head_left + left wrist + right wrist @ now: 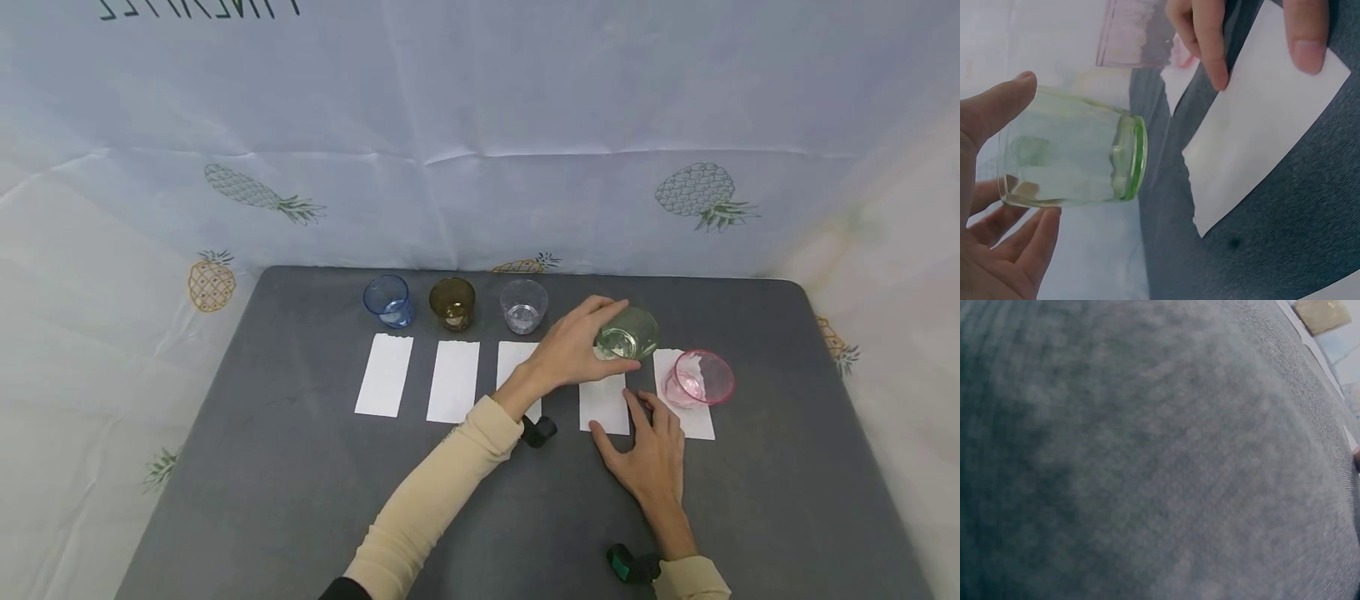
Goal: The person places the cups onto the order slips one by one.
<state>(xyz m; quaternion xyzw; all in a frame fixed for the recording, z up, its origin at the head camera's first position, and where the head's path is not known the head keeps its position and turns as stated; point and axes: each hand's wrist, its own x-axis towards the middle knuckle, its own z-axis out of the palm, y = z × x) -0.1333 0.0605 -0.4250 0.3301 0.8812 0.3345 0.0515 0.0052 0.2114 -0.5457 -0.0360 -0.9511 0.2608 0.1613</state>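
Note:
My left hand [573, 346] holds a green glass [632, 333] between thumb and fingers, at the far end of the fourth paper strip [603, 408]. In the left wrist view the green glass [1072, 150] appears off the table, with nothing visible in it. My right hand [651, 454] rests with its thumb and a fingertip at the edges of that strip, fingers fairly straight. Beside it, a pink glass [701, 379] stands on the rightmost strip [693, 423]. The right wrist view is mostly blurred tabletop, with a bit of fingertip at its right edge.
Along the far side stand a blue glass [388, 300], a brown glass [452, 302] and a clear glass [523, 305]. White strips [383, 375] lie in front of them on the grey table [300, 467]. A pineapple-print cloth [450, 100] hangs behind.

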